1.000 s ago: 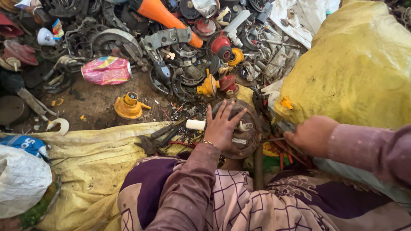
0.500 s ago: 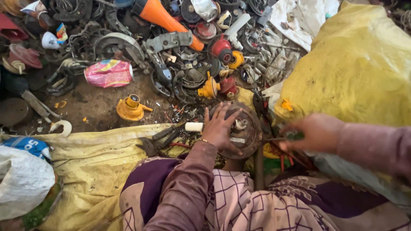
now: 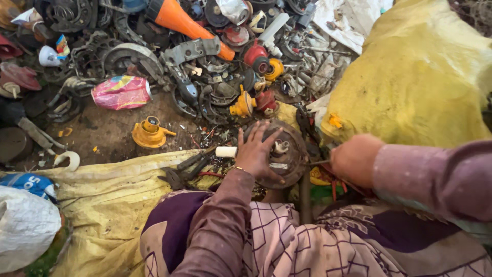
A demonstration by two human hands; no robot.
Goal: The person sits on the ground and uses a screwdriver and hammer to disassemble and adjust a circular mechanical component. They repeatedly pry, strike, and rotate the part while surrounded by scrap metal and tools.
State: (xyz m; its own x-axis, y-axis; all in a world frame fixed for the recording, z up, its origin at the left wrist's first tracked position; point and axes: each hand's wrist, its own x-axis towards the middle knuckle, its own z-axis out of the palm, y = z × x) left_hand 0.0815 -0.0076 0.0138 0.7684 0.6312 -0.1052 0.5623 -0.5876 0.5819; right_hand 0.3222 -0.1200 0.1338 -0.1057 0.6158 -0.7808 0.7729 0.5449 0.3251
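- The left hand [image 3: 254, 152] lies flat with fingers spread on a round, rusty brown metal disc-shaped motor part [image 3: 285, 154], which sits in front of the person's lap, between the knees and the scrap heap.
- The right hand [image 3: 353, 160] is closed into a fist around a thin dark metal rod-like tool [image 3: 319, 163], whose tip reaches the right rim of the disc; the tool's exact kind is too small to tell.
- A short white plastic cylinder [image 3: 226, 152] lies just beside the left wrist, touching the thumb side.
- To do this step well, I judge that the left palm should press firmly so the disc does not spin or tip while the tool levers at the rim.
- Spread fingers should stay away from the tool's tip, in case it slips.
- Near by lie a yellow plastic funnel-shaped cap [image 3: 149, 133], a crumpled pink foil wrapper [image 3: 121, 92] and an orange traffic cone [image 3: 185, 23].
- A large yellow woven sack [image 3: 420, 77] stands just right of the disc.
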